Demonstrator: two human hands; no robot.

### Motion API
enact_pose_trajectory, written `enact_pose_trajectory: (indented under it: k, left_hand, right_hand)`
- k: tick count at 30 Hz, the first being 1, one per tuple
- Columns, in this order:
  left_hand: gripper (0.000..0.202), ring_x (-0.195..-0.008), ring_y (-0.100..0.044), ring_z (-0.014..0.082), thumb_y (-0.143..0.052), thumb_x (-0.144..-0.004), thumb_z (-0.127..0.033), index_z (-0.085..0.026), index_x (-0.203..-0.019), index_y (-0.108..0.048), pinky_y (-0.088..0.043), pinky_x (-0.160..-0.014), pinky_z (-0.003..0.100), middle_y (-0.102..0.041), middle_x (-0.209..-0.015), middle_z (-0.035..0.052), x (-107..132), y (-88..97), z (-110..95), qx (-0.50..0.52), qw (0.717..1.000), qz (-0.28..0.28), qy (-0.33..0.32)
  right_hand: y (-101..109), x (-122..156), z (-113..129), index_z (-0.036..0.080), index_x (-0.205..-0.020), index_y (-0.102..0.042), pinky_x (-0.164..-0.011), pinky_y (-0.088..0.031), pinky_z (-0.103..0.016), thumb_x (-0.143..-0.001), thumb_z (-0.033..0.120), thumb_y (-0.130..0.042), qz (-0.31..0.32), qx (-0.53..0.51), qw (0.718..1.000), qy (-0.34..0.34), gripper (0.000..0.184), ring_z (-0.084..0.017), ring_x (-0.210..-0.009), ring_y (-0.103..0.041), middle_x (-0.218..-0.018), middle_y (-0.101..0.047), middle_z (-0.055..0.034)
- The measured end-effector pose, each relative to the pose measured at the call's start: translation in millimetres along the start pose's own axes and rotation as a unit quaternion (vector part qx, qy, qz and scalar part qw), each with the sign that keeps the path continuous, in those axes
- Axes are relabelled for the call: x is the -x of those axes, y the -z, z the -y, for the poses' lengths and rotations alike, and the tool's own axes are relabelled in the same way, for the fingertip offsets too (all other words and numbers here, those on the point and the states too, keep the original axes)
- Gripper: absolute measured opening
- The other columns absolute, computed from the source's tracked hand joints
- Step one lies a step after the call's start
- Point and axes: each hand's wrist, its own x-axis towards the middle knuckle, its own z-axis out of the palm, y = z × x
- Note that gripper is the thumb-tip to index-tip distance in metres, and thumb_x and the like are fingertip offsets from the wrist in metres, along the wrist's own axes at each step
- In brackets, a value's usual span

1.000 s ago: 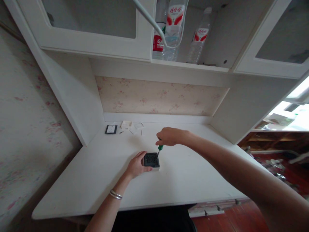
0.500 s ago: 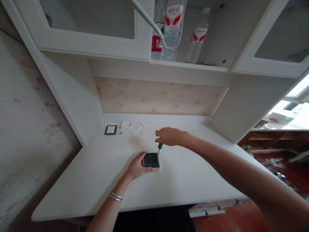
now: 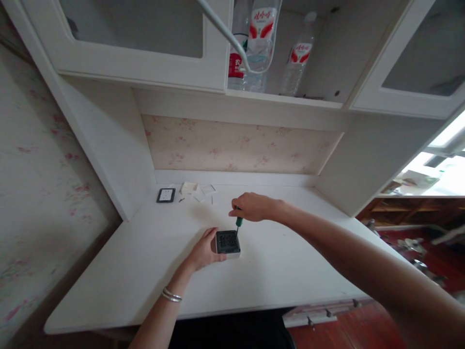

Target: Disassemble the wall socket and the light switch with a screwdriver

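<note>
On the white desk lies a square socket box (image 3: 228,242), dark on top with pale sides. My left hand (image 3: 204,249) grips it from the left, thumb along the near side and fingers at the far left corner. My right hand (image 3: 250,207) is closed round the green handle of a screwdriver (image 3: 239,222). The shaft slants down, and its tip meets the right edge of the box's dark top. Whether the tip sits in a screw is too small to see.
A black-framed wall socket (image 3: 166,195) lies at the desk's back left, beside several small white plastic pieces (image 3: 208,189). Overhead, plastic bottles (image 3: 298,55) stand in a cabinet, with a pale lamp arm (image 3: 225,31) in front. The desk's front edge (image 3: 232,309) is near my body.
My right hand has turned slightly on the screwdriver handle and moved a little left. The box and my left hand stay nearly in place.
</note>
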Motion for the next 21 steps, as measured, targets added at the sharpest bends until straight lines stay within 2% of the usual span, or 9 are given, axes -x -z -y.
enact_pose_trajectory:
  k: [3, 6, 8, 10, 12, 14, 17, 19, 21]
  left_hand:
    - [0.09, -0.126, -0.039, 0.0297, -0.08, -0.053, -0.039, -0.017, -0.132, -0.043, -0.029, -0.108, 0.041, -0.041, -0.136, 0.0129, 0.6, 2.6, -3.6, 0.004, 1.0, 0.007, -0.008]
    - [0.085, -0.122, -0.043, 0.0286, -0.08, -0.055, -0.038, -0.017, -0.13, -0.045, -0.032, -0.106, 0.04, -0.046, -0.131, 0.0123, 0.5, 4.7, -7.1, -0.003, 1.0, 0.008, -0.014]
    - [0.084, -0.121, -0.044, 0.0286, -0.079, -0.055, -0.039, -0.017, -0.129, -0.046, -0.033, -0.106, 0.039, -0.047, -0.13, 0.0121, 0.2, 5.0, -7.6, -0.009, 1.0, 0.006, -0.017]
    - [0.084, -0.121, -0.044, 0.0292, -0.079, -0.055, -0.039, -0.018, -0.129, -0.046, -0.033, -0.105, 0.04, -0.046, -0.131, 0.0118, 0.1, 4.5, -6.5, -0.011, 1.0, 0.0, -0.019]
    - [0.084, -0.121, -0.044, 0.0296, -0.08, -0.055, -0.039, -0.019, -0.129, -0.046, -0.033, -0.105, 0.041, -0.046, -0.131, 0.0115, 0.0, 3.7, -4.6, -0.012, 1.0, -0.005, -0.022]
    - [0.084, -0.12, -0.045, 0.0294, -0.08, -0.055, -0.038, -0.018, -0.129, -0.046, -0.034, -0.104, 0.041, -0.047, -0.13, 0.0113, -0.2, 3.0, -3.0, -0.011, 1.0, -0.006, -0.027]
    - [0.083, -0.118, -0.046, 0.0288, -0.08, -0.054, -0.037, -0.018, -0.128, -0.046, -0.035, -0.103, 0.041, -0.049, -0.128, 0.0112, -0.1, 2.6, -2.7, -0.008, 1.0, -0.006, -0.028]
    - [0.082, -0.118, -0.047, 0.0285, -0.08, -0.054, -0.037, -0.018, -0.127, -0.047, -0.035, -0.103, 0.04, -0.049, -0.127, 0.0114, 0.0, 2.9, -4.1, -0.008, 1.0, -0.007, -0.027]
    - [0.08, -0.117, -0.047, 0.0283, -0.08, -0.055, -0.036, -0.018, -0.126, -0.047, -0.036, -0.102, 0.04, -0.049, -0.126, 0.0113, 0.2, 3.5, -6.2, -0.007, 1.0, -0.009, -0.029]
  right_hand:
    - [1.6, 3.2, -3.0, 0.018, -0.101, -0.063, -0.076, -0.041, -0.029, -0.086, 0.029, -0.047, 0.016, -0.014, 0.998, 0.06, 0.025, -0.021, -0.089, -0.06, -0.097, -0.066, -0.01]
    - [3.4, 7.1, -2.4, 0.021, -0.106, -0.062, -0.076, -0.042, -0.027, -0.08, 0.02, -0.054, 0.029, -0.04, 0.992, 0.119, 0.027, -0.019, -0.092, -0.059, -0.108, -0.061, -0.0085]
    - [3.0, 8.0, -0.3, 0.021, -0.107, -0.061, -0.075, -0.042, -0.028, -0.081, 0.029, -0.055, 0.023, -0.04, 0.994, 0.102, 0.028, -0.021, -0.092, -0.059, -0.108, -0.061, -0.0091]
    - [1.4, 7.4, 1.3, 0.02, -0.111, -0.058, -0.073, -0.043, -0.031, -0.085, 0.042, -0.05, 0.005, -0.03, 0.998, 0.046, 0.035, -0.023, -0.091, -0.06, -0.106, -0.062, -0.011]
    - [-0.5, 6.4, 1.2, 0.018, -0.113, -0.056, -0.074, -0.043, -0.032, -0.09, 0.042, -0.041, -0.009, -0.018, 1.0, 0.006, 0.037, -0.024, -0.092, -0.06, -0.103, -0.064, -0.0125]
    - [-1.5, 6.4, -0.4, 0.018, -0.113, -0.056, -0.076, -0.042, -0.032, -0.091, 0.032, -0.038, -0.013, -0.013, 1.0, 0.018, 0.032, -0.024, -0.093, -0.06, -0.105, -0.063, -0.0126]
    - [-0.7, 8.5, -2.4, 0.021, -0.115, -0.055, -0.076, -0.042, -0.029, -0.084, 0.022, -0.047, -0.002, -0.03, 0.997, 0.073, 0.032, -0.02, -0.092, -0.06, -0.116, -0.058, -0.0101]
    - [0.2, 9.7, -2.1, 0.023, -0.116, -0.054, -0.073, -0.043, -0.029, -0.08, 0.027, -0.055, 0.004, -0.039, 0.996, 0.075, 0.037, -0.021, -0.091, -0.06, -0.123, -0.054, -0.0095]
    - [0.2, 9.5, -0.9, 0.021, -0.116, -0.055, -0.072, -0.044, -0.031, -0.08, 0.039, -0.054, -0.002, -0.034, 0.998, 0.047, 0.039, -0.024, -0.092, -0.06, -0.12, -0.056, -0.0108]
